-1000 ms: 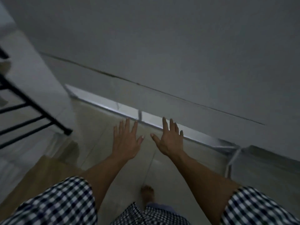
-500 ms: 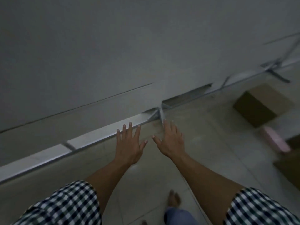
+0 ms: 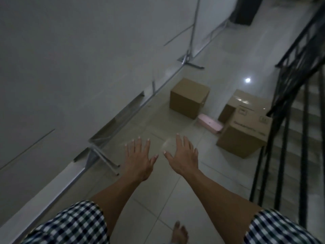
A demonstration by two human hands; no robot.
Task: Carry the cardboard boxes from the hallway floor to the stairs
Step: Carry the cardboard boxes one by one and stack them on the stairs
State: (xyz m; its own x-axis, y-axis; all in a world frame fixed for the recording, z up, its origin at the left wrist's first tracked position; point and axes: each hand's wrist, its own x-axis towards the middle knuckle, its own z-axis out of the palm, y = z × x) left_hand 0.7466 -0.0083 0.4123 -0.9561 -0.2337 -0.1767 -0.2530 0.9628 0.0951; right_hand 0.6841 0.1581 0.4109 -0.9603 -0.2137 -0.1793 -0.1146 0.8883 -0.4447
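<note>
The grey wall [image 3: 79, 59] fills the upper left of the frame, with a metal frame foot [image 3: 103, 161] jutting onto the tiled floor [image 3: 158, 199] at lower left. At centre both arms reach forward, palms down. The left hand [image 3: 139, 157] has its fingers spread flat and holds nothing; just beside it, the right hand [image 3: 182, 155] is likewise splayed and empty, thumbs nearly meeting. They are probably held out ready, since nothing is within reach yet.

Above and right of the hands, the plain cardboard box [image 3: 189, 97] sits on the floor close to the wall's base. A pink flat object [image 3: 210, 125] lies between it and the printed cardboard box [image 3: 244, 131], which stands at right of centre, with a smaller box [image 3: 239, 104] just behind it, touching or nearly so. These lie beside the black stair railing [image 3: 290, 103] along the right edge; the stairs [image 3: 314, 106] show dimly through its bars. All boxes are well apart from the hands.

Half a second ago the wall filled most of the frame and only one box showed clearly at the right edge; now the gaze has swung right, bringing all the boxes and the railing into sight, while the hands keep the same open pose.
</note>
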